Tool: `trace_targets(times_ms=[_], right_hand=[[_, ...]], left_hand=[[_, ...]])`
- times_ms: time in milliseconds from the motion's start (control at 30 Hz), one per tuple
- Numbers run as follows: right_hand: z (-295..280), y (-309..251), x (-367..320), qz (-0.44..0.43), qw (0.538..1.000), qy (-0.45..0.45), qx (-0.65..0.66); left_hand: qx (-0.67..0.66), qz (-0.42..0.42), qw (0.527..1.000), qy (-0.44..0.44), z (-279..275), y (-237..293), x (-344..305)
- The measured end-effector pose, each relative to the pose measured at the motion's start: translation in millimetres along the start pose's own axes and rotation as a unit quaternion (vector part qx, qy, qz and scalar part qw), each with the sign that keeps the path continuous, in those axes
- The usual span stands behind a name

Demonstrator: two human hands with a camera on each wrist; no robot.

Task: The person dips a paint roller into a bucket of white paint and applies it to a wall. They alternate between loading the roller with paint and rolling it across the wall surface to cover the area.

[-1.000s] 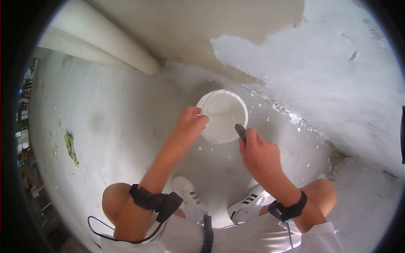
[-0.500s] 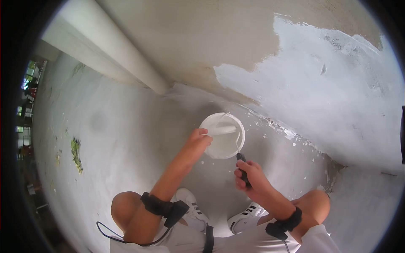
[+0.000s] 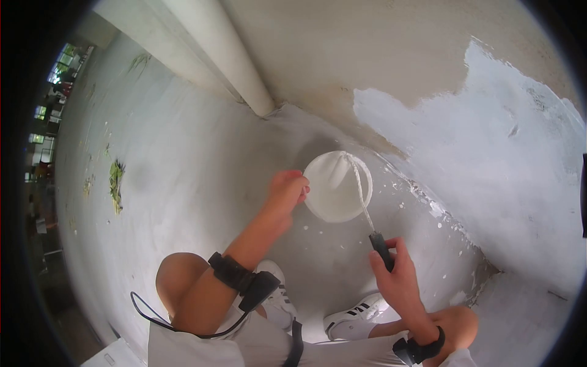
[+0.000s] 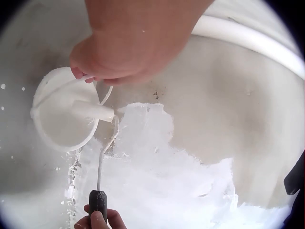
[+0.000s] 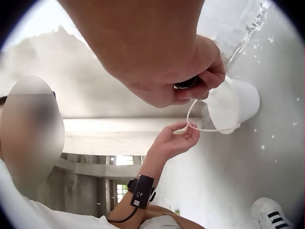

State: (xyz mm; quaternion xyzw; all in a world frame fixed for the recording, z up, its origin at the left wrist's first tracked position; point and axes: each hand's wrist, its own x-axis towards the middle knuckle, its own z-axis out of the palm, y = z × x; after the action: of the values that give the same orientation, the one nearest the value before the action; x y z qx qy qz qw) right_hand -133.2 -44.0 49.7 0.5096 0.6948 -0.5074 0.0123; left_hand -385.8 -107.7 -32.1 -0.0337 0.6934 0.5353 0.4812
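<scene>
A white bucket (image 5: 250, 101) of white paint stands on the floor. My left hand (image 3: 286, 194) is at its left rim, fingers curled round the thin white bail handle (image 4: 53, 89), which is raised in the left wrist view. My right hand (image 3: 398, 280) grips the black handle (image 3: 380, 249) of a paint roller, on the near right side of the bucket. The roller's bent, paint-coated rod (image 3: 362, 196) reaches over the bucket to its far rim. At its end the white roller sleeve (image 3: 339, 171) overlaps the bucket's mouth.
Past the bucket rises a wall, partly coated in white paint (image 3: 452, 128) and partly bare (image 3: 318, 55). A thick pale pipe (image 3: 238, 61) meets the floor at the corner. White drips spot the wall's base. Green leaves (image 3: 116, 183) lie to the left; white shoes (image 3: 358, 313) are near me.
The roller sleeve has come up into sight and swung towards the bucket's far rim. My right hand has drawn back towards me, exposing more rod. My left hand stays at the bucket's left side.
</scene>
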Motion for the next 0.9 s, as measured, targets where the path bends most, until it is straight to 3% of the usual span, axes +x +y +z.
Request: trace_targets(times_ms=[267, 467, 667, 900], right_hand=[[-8.9, -10.6, 16.3, -0.036, 0.996, 0.053, -0.061], [-9.5, -6.6, 13.1, -0.099, 0.991, 0.081, -0.041], [-17.2, -9.2, 5.4, -0.167, 0.975, 0.141, -0.040], [-33.8, -0.4, -4.8, -0.227, 0.956, 0.183, -0.033]], left_hand=[[-0.093, -0.041, 0.995, 0.012, 2.9, -12.5, 16.9], [-0.045, -0.108, 0.993, 0.036, 18.9, -42.5, 9.8], [0.044, -0.088, 0.994, 0.038, 33.7, -37.4, -1.6], [0.013, -0.055, 0.998, 0.042, 35.2, -34.7, 7.3]])
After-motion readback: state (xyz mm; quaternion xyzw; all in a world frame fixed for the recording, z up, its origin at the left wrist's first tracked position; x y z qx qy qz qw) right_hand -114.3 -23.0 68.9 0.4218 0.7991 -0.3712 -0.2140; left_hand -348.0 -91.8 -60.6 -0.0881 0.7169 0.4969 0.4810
